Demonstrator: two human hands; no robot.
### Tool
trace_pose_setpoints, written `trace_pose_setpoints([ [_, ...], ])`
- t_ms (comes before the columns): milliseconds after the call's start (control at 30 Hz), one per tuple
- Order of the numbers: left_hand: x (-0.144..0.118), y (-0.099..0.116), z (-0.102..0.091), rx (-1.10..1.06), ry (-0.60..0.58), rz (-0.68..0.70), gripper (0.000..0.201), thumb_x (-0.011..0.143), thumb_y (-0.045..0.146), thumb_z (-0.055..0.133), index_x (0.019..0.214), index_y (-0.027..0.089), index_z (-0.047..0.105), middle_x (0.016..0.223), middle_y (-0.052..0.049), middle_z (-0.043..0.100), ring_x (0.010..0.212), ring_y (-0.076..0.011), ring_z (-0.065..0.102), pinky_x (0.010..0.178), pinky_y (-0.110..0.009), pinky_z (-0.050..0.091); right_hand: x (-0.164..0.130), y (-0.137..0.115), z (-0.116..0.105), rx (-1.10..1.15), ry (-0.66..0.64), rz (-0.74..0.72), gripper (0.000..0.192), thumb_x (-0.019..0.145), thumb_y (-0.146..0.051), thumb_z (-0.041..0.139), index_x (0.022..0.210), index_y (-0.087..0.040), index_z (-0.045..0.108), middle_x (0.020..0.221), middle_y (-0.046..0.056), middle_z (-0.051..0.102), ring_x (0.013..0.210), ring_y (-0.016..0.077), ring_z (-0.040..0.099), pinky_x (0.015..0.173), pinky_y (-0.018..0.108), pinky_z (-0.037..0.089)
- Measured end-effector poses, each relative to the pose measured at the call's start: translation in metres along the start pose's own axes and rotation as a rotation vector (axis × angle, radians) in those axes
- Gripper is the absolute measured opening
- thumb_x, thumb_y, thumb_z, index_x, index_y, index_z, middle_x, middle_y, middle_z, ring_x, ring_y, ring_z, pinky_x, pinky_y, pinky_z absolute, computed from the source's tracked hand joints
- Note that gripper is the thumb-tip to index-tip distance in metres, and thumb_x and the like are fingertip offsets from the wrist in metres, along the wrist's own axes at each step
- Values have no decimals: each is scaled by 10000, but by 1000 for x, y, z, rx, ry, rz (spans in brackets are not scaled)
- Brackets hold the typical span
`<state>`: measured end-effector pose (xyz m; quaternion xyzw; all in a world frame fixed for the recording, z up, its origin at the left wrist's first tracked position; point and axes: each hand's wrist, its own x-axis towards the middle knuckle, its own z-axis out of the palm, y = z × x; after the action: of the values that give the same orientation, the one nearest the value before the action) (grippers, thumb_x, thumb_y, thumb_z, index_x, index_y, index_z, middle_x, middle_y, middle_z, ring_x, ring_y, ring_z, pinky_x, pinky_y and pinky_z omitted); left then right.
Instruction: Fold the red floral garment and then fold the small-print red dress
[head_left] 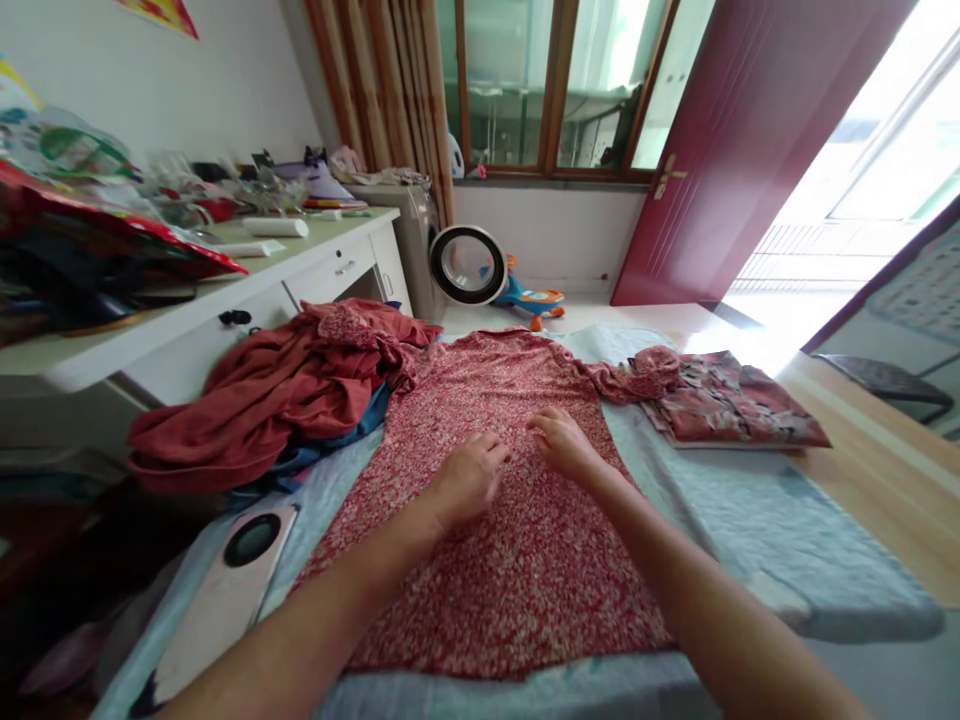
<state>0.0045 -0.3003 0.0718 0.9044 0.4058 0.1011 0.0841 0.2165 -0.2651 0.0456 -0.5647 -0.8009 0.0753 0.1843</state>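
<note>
A red-and-white speckled long-sleeved top (517, 560) lies spread flat in front of me, its collar at the far end. One sleeve reaches left onto a heap of clothes; the other bends right toward a folded garment. Over the middle of the top is my left hand (471, 478), fingers loosely bent and apart, holding nothing I can see. My right hand (564, 442) is close by on the right, its fingers also loosely curved with a gap between them. Whether either hand touches the fabric is hard to tell.
Rust-red clothes (292, 380) are heaped at left. A phone (225, 590) lies near the left edge of the pale blue cloth (787, 530). A folded patterned garment (739, 400) rests at right. Beyond are a cluttered desk (315, 245), an open washer door (469, 265) and a ride-on toy (531, 298).
</note>
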Motion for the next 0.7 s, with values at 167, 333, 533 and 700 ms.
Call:
trace_pose_setpoints([
  [167,57,-48,12,74,-17,-89,181,900,195,504,1021,187,639,1107,-84,614,1057,-207,580,960,-338,469,41,28,9,-148,-99,126,250,918,-179,482,1006,-175,717,1105,99,663,1049,196,568,930,268,402],
  [333,110,-85,17,80,-104,-299,188,878,265,553,996,210,688,1100,-87,677,1026,-216,645,910,-313,493,73,53,13,-228,-72,326,291,926,-189,431,970,-145,715,1041,139,677,958,212,602,837,286,434],
  [533,178,-92,22,87,-13,-432,301,903,245,453,1079,199,693,1068,-118,706,985,-255,666,846,-348,509,99,64,22,-265,-45,350,310,943,-306,438,1033,-188,711,1141,133,633,1057,243,559,890,323,417],
  [700,217,-83,42,81,113,-472,341,930,284,438,1187,185,638,1213,-133,641,1123,-265,592,963,-375,453,100,81,28,-270,60,435,279,921,-271,457,1018,-194,708,1152,133,620,1093,271,529,895,350,406],
])
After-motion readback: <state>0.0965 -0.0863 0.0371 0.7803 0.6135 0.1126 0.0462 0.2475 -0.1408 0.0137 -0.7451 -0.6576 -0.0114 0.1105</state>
